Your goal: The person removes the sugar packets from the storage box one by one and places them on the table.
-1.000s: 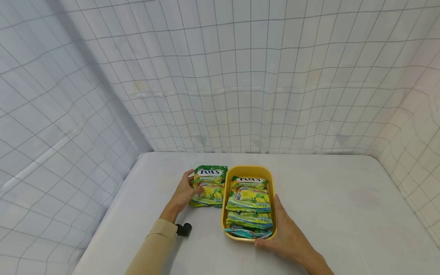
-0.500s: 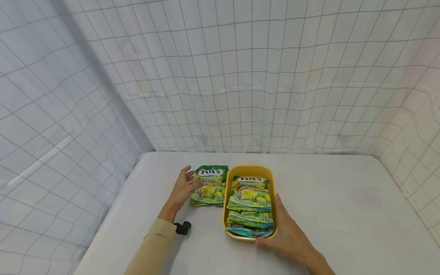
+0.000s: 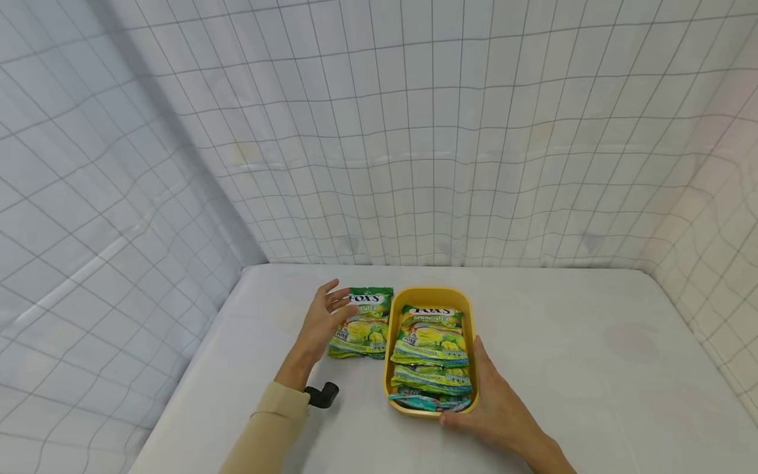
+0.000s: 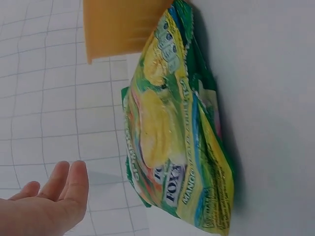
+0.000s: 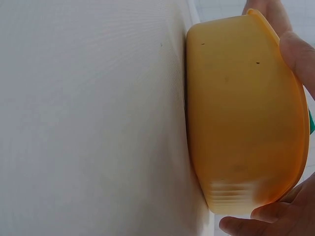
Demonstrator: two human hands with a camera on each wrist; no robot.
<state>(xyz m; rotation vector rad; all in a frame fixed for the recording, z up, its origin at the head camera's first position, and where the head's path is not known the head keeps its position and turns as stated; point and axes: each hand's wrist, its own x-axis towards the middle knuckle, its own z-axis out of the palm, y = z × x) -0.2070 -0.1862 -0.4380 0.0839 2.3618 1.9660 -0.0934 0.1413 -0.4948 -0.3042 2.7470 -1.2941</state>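
A green and yellow candy bag (image 3: 368,332) marked FOX'S lies on the table, left of a yellow plastic container (image 3: 432,291). My left hand (image 3: 315,324) hovers over the bag's left side with its fingers extended and holds nothing. In the left wrist view a gap shows between that hand (image 4: 54,201) and the bag (image 4: 160,123). Several similar candy bags (image 3: 429,342) lie overlapping inside the container. My right hand (image 3: 500,411) grips the container's near right corner, thumb at the near rim and fingers along the right side, partly hidden in the head view.
White table (image 3: 592,355) surface stretches right of the container. White gridded curtains (image 3: 450,145) enclose the back and sides. A black wrist strap piece (image 3: 322,395) juts from the left wrist.
My left hand has come off the loose candy bag, lifting a little with its fingers opening, and now covers part of its upper left. My right hand stays at the container.
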